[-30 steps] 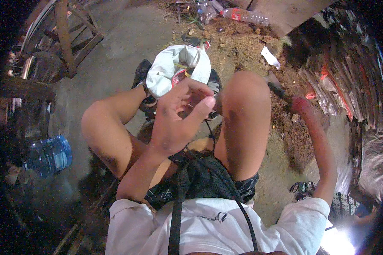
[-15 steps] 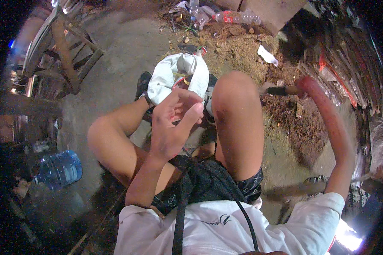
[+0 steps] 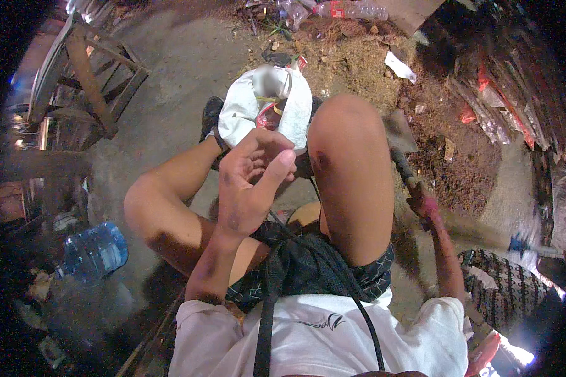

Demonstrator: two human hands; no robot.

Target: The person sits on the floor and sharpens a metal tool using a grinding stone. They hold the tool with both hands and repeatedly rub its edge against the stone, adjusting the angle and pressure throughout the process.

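My right hand (image 3: 424, 206) is wrapped round the handle of a trowel (image 3: 402, 133) beside my right knee. The trowel's flat, dull blade points away from me over the loose brown soil (image 3: 449, 173). Between my feet stands a white sack (image 3: 235, 116) with its rim folded down and its mouth spread. Some red and yellow wrapping (image 3: 269, 116) shows inside it; what lies deeper is hidden. My left hand (image 3: 251, 182) hovers at the sack's near edge, fingers loosely curled, thumb apart and nothing seen in it.
Clear plastic bottles (image 3: 352, 10) and a scrap of white paper (image 3: 400, 66) lie on the dirt ahead. Stacked flat sheets (image 3: 509, 100) bound the right side. At left are a wooden frame (image 3: 88, 69) and a blue water jug (image 3: 97, 251). A patterned cloth (image 3: 503, 283) lies at lower right.
My right hand has drawn back toward me with the trowel, whose blade has swung from pointing left to pointing away. My left hand has barely moved.
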